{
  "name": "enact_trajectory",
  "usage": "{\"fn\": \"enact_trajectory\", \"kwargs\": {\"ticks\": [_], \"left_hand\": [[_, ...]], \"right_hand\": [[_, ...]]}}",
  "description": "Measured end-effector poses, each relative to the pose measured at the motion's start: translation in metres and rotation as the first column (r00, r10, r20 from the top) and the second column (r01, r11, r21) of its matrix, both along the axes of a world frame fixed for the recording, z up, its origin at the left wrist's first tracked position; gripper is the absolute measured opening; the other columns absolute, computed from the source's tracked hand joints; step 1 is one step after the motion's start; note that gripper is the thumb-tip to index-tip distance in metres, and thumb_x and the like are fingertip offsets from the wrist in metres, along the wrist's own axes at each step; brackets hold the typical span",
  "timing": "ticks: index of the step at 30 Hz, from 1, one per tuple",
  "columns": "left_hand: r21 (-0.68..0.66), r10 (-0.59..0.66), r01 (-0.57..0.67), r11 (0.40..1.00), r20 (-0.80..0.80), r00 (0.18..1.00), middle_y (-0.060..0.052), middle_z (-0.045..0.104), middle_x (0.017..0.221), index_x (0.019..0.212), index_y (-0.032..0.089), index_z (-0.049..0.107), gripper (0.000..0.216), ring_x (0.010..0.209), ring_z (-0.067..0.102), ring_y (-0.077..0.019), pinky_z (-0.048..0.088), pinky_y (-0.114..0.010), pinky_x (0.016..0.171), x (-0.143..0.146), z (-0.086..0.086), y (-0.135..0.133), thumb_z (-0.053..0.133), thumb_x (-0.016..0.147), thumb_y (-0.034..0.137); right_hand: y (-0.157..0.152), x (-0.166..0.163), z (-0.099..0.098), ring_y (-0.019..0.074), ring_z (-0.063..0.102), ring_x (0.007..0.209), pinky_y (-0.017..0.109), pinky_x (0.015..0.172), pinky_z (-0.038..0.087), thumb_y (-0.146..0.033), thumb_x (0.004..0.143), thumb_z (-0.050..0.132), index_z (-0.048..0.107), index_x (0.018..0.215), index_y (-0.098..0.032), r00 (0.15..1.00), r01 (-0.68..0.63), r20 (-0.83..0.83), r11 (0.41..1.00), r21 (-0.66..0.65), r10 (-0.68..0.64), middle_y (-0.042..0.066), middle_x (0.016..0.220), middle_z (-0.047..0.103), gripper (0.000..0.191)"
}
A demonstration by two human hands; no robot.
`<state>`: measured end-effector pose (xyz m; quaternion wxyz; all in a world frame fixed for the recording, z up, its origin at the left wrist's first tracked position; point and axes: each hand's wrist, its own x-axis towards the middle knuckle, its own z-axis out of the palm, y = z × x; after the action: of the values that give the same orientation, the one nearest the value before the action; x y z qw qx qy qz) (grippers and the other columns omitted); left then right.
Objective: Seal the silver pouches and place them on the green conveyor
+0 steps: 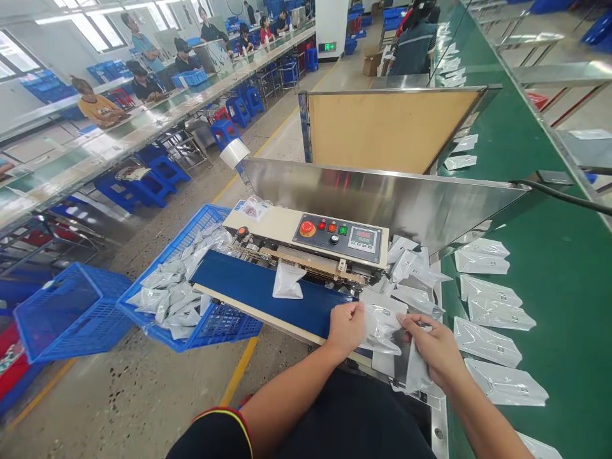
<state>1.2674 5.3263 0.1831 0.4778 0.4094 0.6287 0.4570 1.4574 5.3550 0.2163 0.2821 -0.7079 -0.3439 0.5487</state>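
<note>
At the right end of a bag sealing machine (270,220), my left hand (345,328) pinches the left edge of a white plastic pouch (382,328). Fingers of my right hand (433,349) close on that pouch's right side. Another white pouch (287,282) hangs from the sealer's jaw line over its blue conveyor belt (239,280). Several loose pouches (414,268) lie heaped just beyond my right hand. Below it, more pouch material (417,370) shows, partly hidden by the hand.
A blue crate (191,344) full of pouches stands under the belt's left end, beside another blue crate (71,312). On the right, a green conveyor (568,293) carries rows of pouches. A steel panel (382,191) rises behind the sealer. Other people sit at far benches.
</note>
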Motion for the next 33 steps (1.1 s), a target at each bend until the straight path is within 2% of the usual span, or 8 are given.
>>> {"fn": "enact_trajectory", "kwargs": {"ticks": [4, 10, 13, 16, 21, 24, 28, 33], "left_hand": [[-0.146, 0.094, -0.084, 0.986, 0.068, 0.993, 0.004, 0.023, 0.057, 0.054, 0.024, 0.031, 0.061, 0.06, 0.024, -0.0125, 0.021, -0.029, 0.057, 0.021, -0.017, 0.02, 0.06, 0.095, 0.059], [-0.206, 0.256, -0.222, 0.953, 0.159, 0.954, 0.002, 0.043, 0.056, 0.056, 0.021, 0.051, 0.058, 0.059, 0.042, -0.0143, 0.036, -0.027, 0.058, -0.012, -0.026, 0.028, 0.067, 0.089, 0.066], [-0.065, 0.37, -0.367, 0.928, 0.052, 0.928, -0.009, 0.076, 0.091, 0.088, 0.018, 0.078, 0.046, 0.09, 0.069, -0.026, 0.055, -0.035, 0.083, -0.044, -0.009, 0.008, 0.069, 0.091, 0.063], [0.106, 0.367, -0.36, 0.927, -0.058, 0.928, -0.016, 0.077, 0.127, 0.122, 0.02, 0.08, 0.047, 0.119, 0.07, -0.0302, 0.056, -0.04, 0.102, -0.046, 0.009, -0.019, 0.075, 0.093, 0.056], [0.084, -0.076, 0.067, 0.994, 0.106, 0.992, -0.007, 0.075, 0.083, 0.094, 0.015, 0.082, 0.046, 0.076, 0.066, -0.0199, 0.055, -0.03, 0.074, -0.004, 0.012, -0.029, 0.072, 0.096, 0.059], [0.064, -0.01, -0.007, 0.998, 0.254, 0.967, -0.005, 0.072, 0.078, 0.092, 0.012, 0.082, 0.053, 0.069, 0.06, -0.0161, 0.051, -0.027, 0.068, 0.005, 0.008, -0.02, 0.068, 0.098, 0.063], [-0.036, 0.021, -0.005, 0.999, 0.449, 0.893, -0.007, 0.074, 0.078, 0.096, 0.011, 0.085, 0.059, 0.07, 0.062, -0.0173, 0.052, -0.03, 0.07, 0.003, 0.004, -0.014, 0.086, 0.08, 0.067], [-0.163, 0.1, -0.032, 0.986, 0.426, 0.899, 0.0, 0.053, 0.057, 0.068, 0.012, 0.076, 0.061, 0.058, 0.046, -0.0124, 0.038, -0.027, 0.057, 0.01, -0.006, -0.005, 0.088, 0.072, 0.072]], "right_hand": [[0.019, 0.008, -0.012, 0.0176, 0.055, 0.052, 0.029, 0.046, 0.043, -0.048, 0.051, 0.099, 0.072, 0.077, -0.02, 0.99, 0.12, -0.073, 0.99, -0.067, -0.125, 0.002, 0.058, 0.064, 0.047], [0.044, -0.017, -0.009, 0.0191, 0.063, 0.061, 0.031, 0.056, 0.051, -0.052, 0.06, 0.096, 0.078, 0.08, -0.019, 0.998, -0.031, -0.063, 0.998, -0.05, 0.028, 0.008, 0.077, 0.078, 0.043], [0.039, -0.029, 0.001, 0.0204, 0.066, 0.065, 0.033, 0.059, 0.053, -0.062, 0.065, 0.092, 0.081, 0.091, -0.021, 0.996, -0.046, -0.075, 0.999, -0.018, 0.045, 0.01, 0.095, 0.083, 0.051], [0.026, -0.043, 0.013, 0.0215, 0.066, 0.066, 0.032, 0.057, 0.051, -0.07, 0.065, 0.091, 0.081, 0.096, -0.02, 0.996, -0.026, -0.079, 0.999, 0.039, 0.029, 0.008, 0.087, 0.081, 0.06], [0.011, -0.064, 0.021, 0.0249, 0.074, 0.093, 0.032, 0.074, 0.06, -0.079, 0.072, 0.084, 0.08, 0.115, -0.028, 0.968, 0.044, -0.253, 0.982, 0.183, 0.004, 0.007, 0.11, 0.082, 0.066], [0.005, -0.052, 0.015, 0.0268, 0.074, 0.104, 0.034, 0.083, 0.061, -0.079, 0.072, 0.085, 0.081, 0.119, -0.028, 0.959, 0.051, -0.283, 0.972, 0.23, 0.017, 0.008, 0.119, 0.082, 0.069], [-0.009, -0.025, -0.001, 0.0279, 0.072, 0.086, 0.037, 0.077, 0.06, -0.077, 0.06, 0.094, 0.084, 0.091, -0.02, 0.982, -0.098, -0.138, 0.97, 0.22, 0.13, 0.01, 0.09, 0.081, 0.066], [-0.02, -0.007, -0.019, 0.0226, 0.067, 0.071, 0.033, 0.065, 0.057, -0.07, 0.058, 0.096, 0.08, 0.086, -0.021, 0.979, 0.105, -0.19, 0.983, 0.149, -0.076, 0.006, 0.08, 0.078, 0.058]]}}
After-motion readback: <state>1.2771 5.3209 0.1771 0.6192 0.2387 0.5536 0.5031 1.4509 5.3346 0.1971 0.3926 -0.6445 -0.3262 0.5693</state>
